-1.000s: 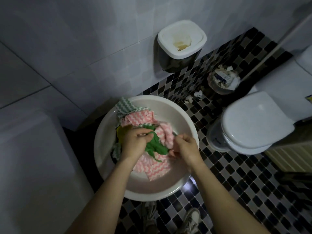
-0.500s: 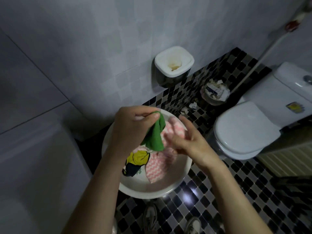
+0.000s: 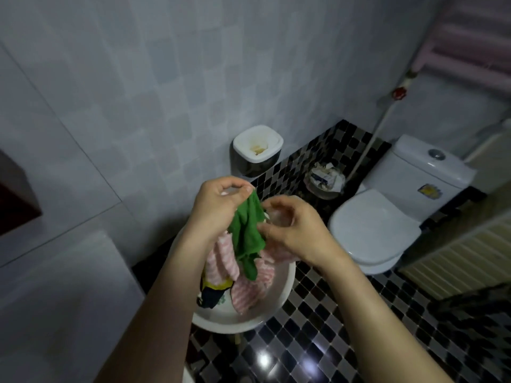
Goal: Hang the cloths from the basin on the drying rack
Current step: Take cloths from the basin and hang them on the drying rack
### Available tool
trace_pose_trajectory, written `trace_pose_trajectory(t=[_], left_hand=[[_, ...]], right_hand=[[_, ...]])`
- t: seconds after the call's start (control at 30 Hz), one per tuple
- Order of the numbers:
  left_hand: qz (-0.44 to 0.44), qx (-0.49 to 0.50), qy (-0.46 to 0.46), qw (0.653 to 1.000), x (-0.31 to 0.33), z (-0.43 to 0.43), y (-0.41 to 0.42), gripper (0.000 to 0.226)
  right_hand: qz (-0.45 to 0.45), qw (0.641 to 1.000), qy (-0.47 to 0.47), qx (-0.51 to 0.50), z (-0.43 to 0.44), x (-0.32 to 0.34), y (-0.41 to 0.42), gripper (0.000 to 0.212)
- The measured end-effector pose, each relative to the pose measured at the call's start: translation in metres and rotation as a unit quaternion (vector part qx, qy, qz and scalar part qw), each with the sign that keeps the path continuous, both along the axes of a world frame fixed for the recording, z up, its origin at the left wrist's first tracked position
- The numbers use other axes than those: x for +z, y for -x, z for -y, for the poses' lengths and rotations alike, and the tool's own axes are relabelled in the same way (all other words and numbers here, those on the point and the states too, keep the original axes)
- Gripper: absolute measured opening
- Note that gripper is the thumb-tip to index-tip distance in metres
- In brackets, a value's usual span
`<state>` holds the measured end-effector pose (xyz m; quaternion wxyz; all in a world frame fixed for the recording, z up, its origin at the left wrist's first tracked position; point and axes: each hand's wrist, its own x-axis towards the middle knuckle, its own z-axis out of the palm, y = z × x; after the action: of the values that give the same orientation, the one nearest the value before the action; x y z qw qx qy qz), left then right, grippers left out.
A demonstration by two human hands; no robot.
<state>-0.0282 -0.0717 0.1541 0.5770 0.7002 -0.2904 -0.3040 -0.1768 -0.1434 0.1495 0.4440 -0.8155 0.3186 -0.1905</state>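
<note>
Left hand (image 3: 218, 205) pinching green cloth (image 3: 247, 236) top, holding it above basin (image 3: 279, 298); right hand (image 3: 293, 230) gripping its side edge. Pink cloths (image 3: 250, 288) lying in basin.

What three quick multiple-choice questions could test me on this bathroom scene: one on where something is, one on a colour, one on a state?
1. Where do the pink striped cloths lie?
A. in the white basin
B. on the toilet lid
C. on a wall hook

2. What colour is the cloth held up over the basin?
A. yellow
B. green
C. blue

3. How is the toilet lid?
A. raised
B. missing
C. shut

Answers:
1 A, they are heaped inside the basin.
2 B, the left hand pinches the top of the green cloth, while the right hand touches its side.
3 C, the lid lies flat over the bowl.
</note>
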Motion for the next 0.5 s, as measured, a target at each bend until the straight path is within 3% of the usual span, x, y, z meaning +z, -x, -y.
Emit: trace_pose_trajectory(t=[0.07, 0.13, 0.23, 0.3, 0.33, 0.4, 0.43, 0.5], left_hand=[[0.002, 0.019, -0.002, 1.0, 0.005, -0.002, -0.001, 0.022], [-0.023, 0.031, -0.007, 0.999, 0.007, -0.001, -0.004, 0.025], [-0.088, 0.02, -0.006, 0.996, 0.013, -0.002, -0.005, 0.022], [-0.04, 0.037, -0.015, 0.998, 0.012, -0.004, -0.009, 0.017], [0.024, 0.06, -0.028, 0.997, 0.008, -0.004, -0.012, 0.014], [0.17, 0.123, -0.06, 0.976, 0.004, -0.012, -0.017, 0.011], [0.2, 0.13, -0.046, 0.97, 0.003, -0.017, -0.018, 0.013], [0.163, 0.048, -0.015, 0.985, 0.002, -0.022, -0.016, 0.014]], right_hand=[[-0.095, 0.992, 0.06, 0.052, -0.006, 0.002, 0.005, 0.068], [-0.107, 0.986, 0.114, 0.065, -0.017, -0.005, -0.001, 0.078], [0.01, 0.989, 0.143, -0.03, -0.03, -0.02, -0.017, 0.035], [0.094, 0.992, 0.008, -0.084, -0.029, -0.014, -0.024, 0.017], [0.115, 0.987, -0.058, -0.099, -0.023, -0.011, -0.025, 0.016], [0.097, 0.987, -0.067, -0.111, -0.011, -0.002, -0.025, 0.019], [0.067, 0.991, -0.041, -0.106, -0.006, 0.003, -0.024, 0.021], [0.009, 0.997, 0.003, -0.078, 0.001, 0.013, -0.026, 0.028]])
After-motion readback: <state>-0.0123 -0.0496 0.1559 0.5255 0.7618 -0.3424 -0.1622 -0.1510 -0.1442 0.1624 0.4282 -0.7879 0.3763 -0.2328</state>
